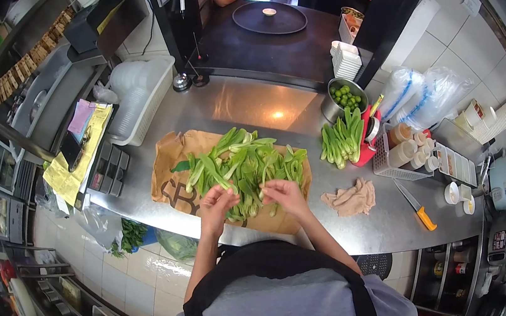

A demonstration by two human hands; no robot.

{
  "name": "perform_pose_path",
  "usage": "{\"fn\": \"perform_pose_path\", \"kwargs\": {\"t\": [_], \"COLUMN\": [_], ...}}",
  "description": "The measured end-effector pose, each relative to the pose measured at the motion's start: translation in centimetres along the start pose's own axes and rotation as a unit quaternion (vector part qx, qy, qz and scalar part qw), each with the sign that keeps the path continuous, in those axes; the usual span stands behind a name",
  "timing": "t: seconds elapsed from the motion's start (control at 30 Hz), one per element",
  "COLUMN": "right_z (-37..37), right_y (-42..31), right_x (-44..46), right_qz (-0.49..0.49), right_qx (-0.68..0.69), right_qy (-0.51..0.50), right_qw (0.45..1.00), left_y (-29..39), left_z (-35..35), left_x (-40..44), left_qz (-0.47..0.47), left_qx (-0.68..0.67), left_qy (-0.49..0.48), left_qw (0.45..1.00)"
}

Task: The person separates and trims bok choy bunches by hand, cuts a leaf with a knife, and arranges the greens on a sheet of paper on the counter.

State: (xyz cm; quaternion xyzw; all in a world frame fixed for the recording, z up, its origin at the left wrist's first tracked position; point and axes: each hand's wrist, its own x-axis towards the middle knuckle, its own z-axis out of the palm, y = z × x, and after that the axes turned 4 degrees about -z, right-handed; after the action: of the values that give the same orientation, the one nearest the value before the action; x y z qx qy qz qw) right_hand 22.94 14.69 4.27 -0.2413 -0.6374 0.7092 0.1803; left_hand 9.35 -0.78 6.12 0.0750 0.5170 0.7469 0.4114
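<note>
1. In the head view, the loose greens [243, 170] lie heaped on a flattened paper bag [167, 151], toward the front edge of the counter [348, 235].
2. The person's hands are apart over the near side of the heap: the left hand [215, 208] pinches a leafy stalk, and the right hand [287, 196] has thumb and fingertips together, seemingly on another stalk's end.
3. A neater bunch [342, 139] lies beyond the bag's right side, in front of a metal bowl [330, 110] of limes; this portion looks already sorted.
4. The larger share appears left to handle, so the work seems partway along.
5. The knife [423, 214] lies unheld near the counter's front right corner.
</note>
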Motion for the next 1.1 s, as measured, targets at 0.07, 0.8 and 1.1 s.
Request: {"fn": "perform_pose_path", "kwargs": {"t": [0.07,0.8,1.1], "right_z": [-0.9,-9.1,-18.8], "right_y": [0.5,-4.1,-1.1], "right_x": [-0.7,1.3,2.0], "right_qz": [-0.102,-0.293,-0.144], "right_qx": [-0.321,-0.254,-0.591], "right_qy": [0.029,0.322,0.463], "right_qw": [0.941,0.863,0.644], "left_y": [-0.1,1.3,1.3], "left_z": [-0.4,-0.3,-6.5], "left_x": [-0.3,-0.5,1.0], "left_qz": [0.008,0.092,0.197], "left_qx": [0.074,0.230,0.433], "left_qy": [0.001,-0.001,0.134], "left_qw": [0.997,0.969,0.869]}}
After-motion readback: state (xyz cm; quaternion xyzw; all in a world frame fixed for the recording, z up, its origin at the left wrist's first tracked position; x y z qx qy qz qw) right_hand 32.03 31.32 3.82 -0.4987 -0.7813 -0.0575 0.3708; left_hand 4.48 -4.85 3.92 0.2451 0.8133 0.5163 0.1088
